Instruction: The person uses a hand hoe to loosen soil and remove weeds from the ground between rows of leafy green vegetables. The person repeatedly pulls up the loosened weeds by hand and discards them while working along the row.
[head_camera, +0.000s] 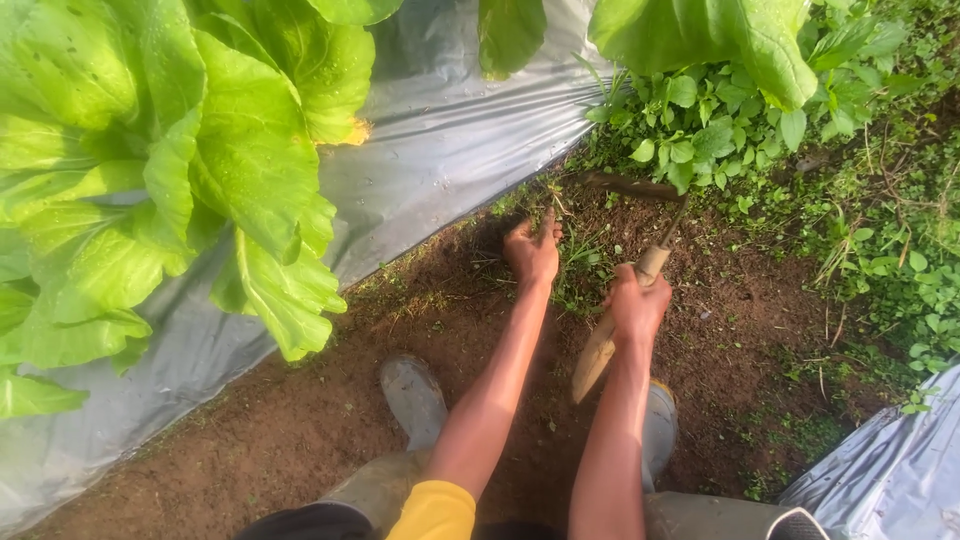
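Note:
My right hand (636, 303) grips the wooden handle (600, 350) of a small hand hoe, whose dark curved blade (630, 185) rests on the soil at the edge of a patch of green weeds (700, 130). To its left, my left hand (532, 250) is down on the bare brown soil (440, 310), fingers closed around small weeds or grass stems beside the blade. Both forearms reach forward from the bottom of the view.
Silver plastic mulch (430, 150) covers a raised bed at left, with large leafy green plants (170, 170) overhanging it. Another mulch sheet (890, 470) lies at bottom right. Two muddy grey rubber boots (412, 395) stand on the furrow. Weeds spread at right.

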